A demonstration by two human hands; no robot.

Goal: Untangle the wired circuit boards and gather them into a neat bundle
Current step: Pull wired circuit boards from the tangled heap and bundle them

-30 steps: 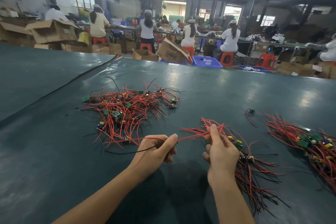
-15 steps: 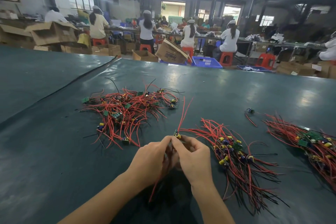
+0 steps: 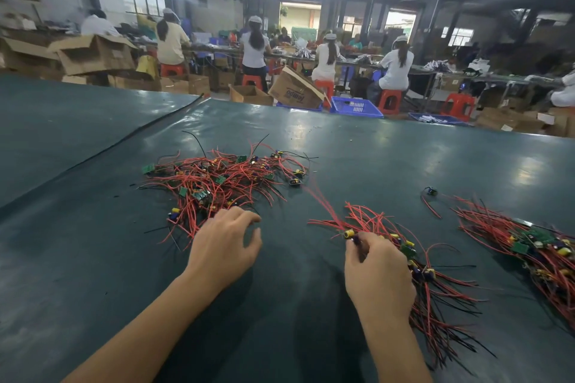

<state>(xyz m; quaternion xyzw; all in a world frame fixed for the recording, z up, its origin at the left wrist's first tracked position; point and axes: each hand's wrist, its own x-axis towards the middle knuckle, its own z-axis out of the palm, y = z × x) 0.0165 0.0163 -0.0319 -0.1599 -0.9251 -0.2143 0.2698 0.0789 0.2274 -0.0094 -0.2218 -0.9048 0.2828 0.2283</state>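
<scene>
Half a second ago your two hands were together in front of you, pinching one board between them with its red leads sticking up. Now they have parted. Your left hand [image 3: 224,246] has let go and moved out to the left. Its fingers are loosely curved and spread, holding nothing, and the tangled pile [image 3: 217,180] of red-wired boards begins just beyond its fingertips. Whether they touch the nearest wires cannot be told.

Your right hand [image 3: 378,274] has carried the circuit board [image 3: 350,233] to the right. Thumb and forefinger pinch it, its yellow capacitor showing just above the fingertips and its red leads trailing away up and to the left. It sits at the near-left end of the gathered bundle [image 3: 435,289], which lies partly under that hand and fans out to the right of the fingers. Well right of them lies a second bundle [image 3: 529,252], and beyond and between the two lies a loose board [image 3: 431,191] with a short red wire. All of it rests on the dark green table [image 3: 311,320].

Far beyond your fingers, on the floor past the table edge, stands a blue crate [image 3: 354,107], its contents not visible. A shallow blue tray [image 3: 435,118] to its right holds small pale pieces. An open cardboard box [image 3: 93,54] and a tilted carton [image 3: 294,92] show no contents from here.
</scene>
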